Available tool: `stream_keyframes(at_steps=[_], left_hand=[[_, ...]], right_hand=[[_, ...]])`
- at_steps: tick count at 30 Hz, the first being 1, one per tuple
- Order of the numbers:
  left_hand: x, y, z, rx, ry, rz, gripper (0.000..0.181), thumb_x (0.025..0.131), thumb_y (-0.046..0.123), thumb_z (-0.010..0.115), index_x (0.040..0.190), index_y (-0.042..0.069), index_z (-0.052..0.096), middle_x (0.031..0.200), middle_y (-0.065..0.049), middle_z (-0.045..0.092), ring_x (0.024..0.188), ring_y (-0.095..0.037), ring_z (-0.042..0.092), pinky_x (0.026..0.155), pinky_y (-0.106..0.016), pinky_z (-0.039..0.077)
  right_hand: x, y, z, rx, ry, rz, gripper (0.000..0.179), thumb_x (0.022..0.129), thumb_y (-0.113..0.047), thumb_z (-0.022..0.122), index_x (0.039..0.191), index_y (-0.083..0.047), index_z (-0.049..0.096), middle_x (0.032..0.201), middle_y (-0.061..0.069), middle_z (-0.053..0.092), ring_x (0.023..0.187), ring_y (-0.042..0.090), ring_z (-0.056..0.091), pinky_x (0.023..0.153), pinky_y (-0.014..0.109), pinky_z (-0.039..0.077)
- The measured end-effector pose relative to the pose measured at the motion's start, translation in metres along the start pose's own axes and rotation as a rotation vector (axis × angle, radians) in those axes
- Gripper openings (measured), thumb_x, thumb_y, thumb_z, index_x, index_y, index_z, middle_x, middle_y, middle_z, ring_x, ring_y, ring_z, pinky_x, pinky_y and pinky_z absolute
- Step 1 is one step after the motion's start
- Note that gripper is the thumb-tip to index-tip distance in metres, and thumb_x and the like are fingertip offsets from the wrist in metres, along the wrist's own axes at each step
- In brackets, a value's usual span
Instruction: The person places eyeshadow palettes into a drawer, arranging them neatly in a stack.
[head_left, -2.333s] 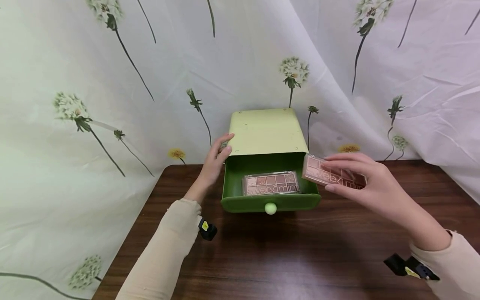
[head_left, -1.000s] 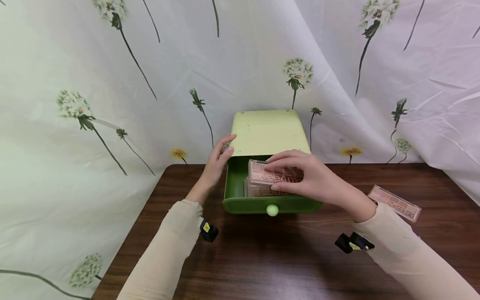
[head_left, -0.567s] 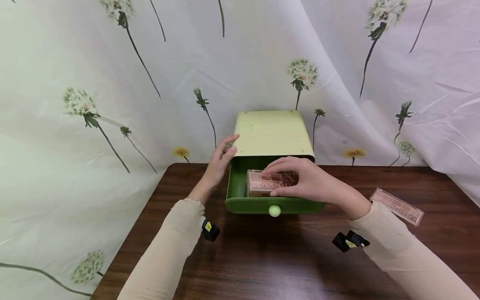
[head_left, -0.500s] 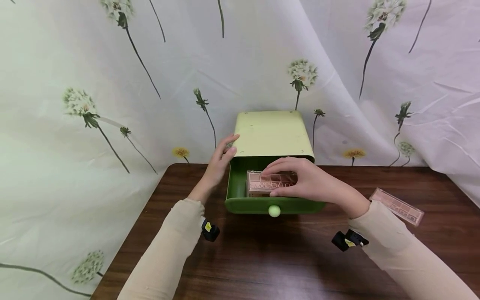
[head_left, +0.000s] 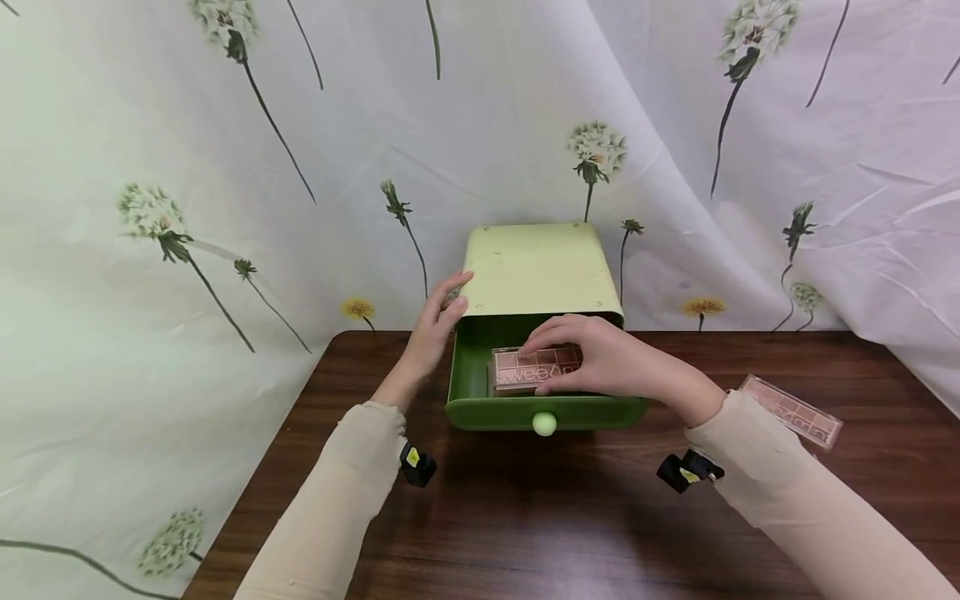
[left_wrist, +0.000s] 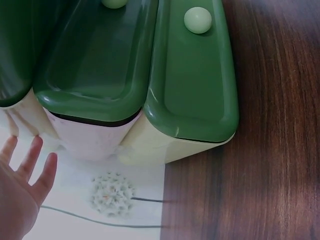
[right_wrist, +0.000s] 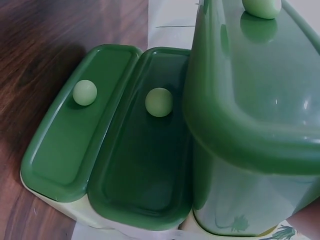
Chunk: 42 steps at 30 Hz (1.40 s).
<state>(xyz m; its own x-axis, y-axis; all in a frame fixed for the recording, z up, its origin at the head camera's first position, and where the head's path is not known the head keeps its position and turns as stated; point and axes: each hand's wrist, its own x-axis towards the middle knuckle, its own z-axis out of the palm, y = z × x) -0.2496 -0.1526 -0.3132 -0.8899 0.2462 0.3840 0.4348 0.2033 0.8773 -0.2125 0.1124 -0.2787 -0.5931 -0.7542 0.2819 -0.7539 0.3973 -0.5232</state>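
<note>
In the head view, my right hand (head_left: 600,354) reaches into the pulled-out green drawer (head_left: 510,414) and pinches a clear-lidded eyeshadow palette (head_left: 513,371) between thumb and fingers. The palette lies low in the drawer, its right end hidden by the hand. Part of another palette shows at its left edge, mostly covered. Against the left side of the pale yellow-green cabinet (head_left: 540,271) rests my left hand (head_left: 431,329), fingers extended. The left wrist view shows this hand (left_wrist: 22,187) with its fingers spread. Only a sliver of my right hand (right_wrist: 307,220) enters the right wrist view.
Another eyeshadow palette (head_left: 793,411) lies on the dark wooden table (head_left: 555,533), right of the cabinet and partly behind my right sleeve. Two lower drawers, one with a round knob (right_wrist: 159,102), are closed. A floral cloth (head_left: 487,125) hangs behind.
One palette now lies on the table at right. My right hand has moved left into the drawer and lowered another palette onto the one inside. The left hand has kept its place.
</note>
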Motion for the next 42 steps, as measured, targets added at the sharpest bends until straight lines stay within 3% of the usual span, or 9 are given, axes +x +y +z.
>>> stream_keyframes(at_steps=[4, 8, 16, 23, 30, 36, 42], left_hand=[[0.006, -0.022, -0.001, -0.009, 0.008, 0.016, 0.05, 0.103, 0.018, 0.041, 0.15, 0.003, 0.039, 0.162, -0.016, 0.019, 0.131, -0.04, 0.037, 0.104, -0.056, 0.031], [0.007, -0.028, -0.002, -0.006, 0.013, 0.024, 0.05, 0.103, 0.022, 0.041, 0.15, 0.007, 0.041, 0.162, -0.013, 0.021, 0.131, -0.037, 0.038, 0.104, -0.056, 0.032], [0.007, -0.029, -0.002, -0.005, 0.011, 0.038, 0.05, 0.103, 0.026, 0.042, 0.15, 0.01, 0.043, 0.161, -0.012, 0.023, 0.128, -0.035, 0.04, 0.102, -0.055, 0.033], [0.007, -0.027, -0.001, 0.009, 0.024, 0.029, 0.05, 0.102, 0.027, 0.043, 0.149, 0.01, 0.043, 0.161, -0.009, 0.024, 0.123, -0.034, 0.041, 0.099, -0.053, 0.035], [0.007, -0.028, -0.001, 0.007, 0.027, 0.027, 0.05, 0.102, 0.028, 0.042, 0.149, 0.011, 0.043, 0.162, -0.009, 0.023, 0.125, -0.034, 0.04, 0.1, -0.054, 0.034], [0.007, -0.029, -0.001, 0.01, 0.026, 0.019, 0.05, 0.102, 0.027, 0.042, 0.149, 0.011, 0.043, 0.161, -0.008, 0.024, 0.125, -0.034, 0.041, 0.1, -0.053, 0.035], [0.007, -0.026, -0.002, 0.006, 0.018, 0.015, 0.05, 0.102, 0.023, 0.041, 0.15, 0.008, 0.041, 0.162, -0.009, 0.023, 0.125, -0.035, 0.04, 0.1, -0.052, 0.035]], right_hand=[[0.002, 0.001, 0.001, -0.035, -0.021, -0.001, 0.039, 0.08, -0.021, 0.084, 0.117, -0.016, 0.074, 0.119, -0.005, 0.063, 0.11, 0.013, 0.057, 0.091, 0.036, 0.048], [0.004, 0.002, 0.003, -0.055, -0.029, -0.004, 0.04, 0.08, -0.021, 0.085, 0.118, -0.016, 0.073, 0.118, -0.004, 0.061, 0.107, 0.014, 0.056, 0.089, 0.037, 0.048], [0.005, 0.005, 0.005, -0.052, -0.025, -0.04, 0.046, 0.078, -0.019, 0.086, 0.122, -0.013, 0.071, 0.117, -0.001, 0.06, 0.094, 0.014, 0.051, 0.08, 0.035, 0.045], [0.005, 0.004, 0.005, -0.049, -0.027, -0.028, 0.05, 0.077, -0.017, 0.087, 0.124, -0.012, 0.069, 0.121, 0.001, 0.059, 0.103, 0.016, 0.053, 0.086, 0.039, 0.046], [0.002, 0.002, 0.001, -0.033, -0.016, -0.024, 0.052, 0.078, -0.018, 0.086, 0.127, -0.012, 0.067, 0.124, 0.001, 0.06, 0.1, 0.016, 0.054, 0.085, 0.039, 0.046], [-0.008, 0.002, -0.007, -0.003, 0.014, 0.0, 0.049, 0.08, -0.018, 0.084, 0.126, -0.015, 0.067, 0.122, -0.002, 0.061, 0.094, 0.015, 0.054, 0.078, 0.035, 0.046], [-0.026, -0.001, -0.017, 0.016, 0.072, 0.032, 0.046, 0.083, -0.016, 0.081, 0.127, -0.016, 0.066, 0.125, -0.004, 0.061, 0.101, 0.014, 0.056, 0.083, 0.038, 0.047]])
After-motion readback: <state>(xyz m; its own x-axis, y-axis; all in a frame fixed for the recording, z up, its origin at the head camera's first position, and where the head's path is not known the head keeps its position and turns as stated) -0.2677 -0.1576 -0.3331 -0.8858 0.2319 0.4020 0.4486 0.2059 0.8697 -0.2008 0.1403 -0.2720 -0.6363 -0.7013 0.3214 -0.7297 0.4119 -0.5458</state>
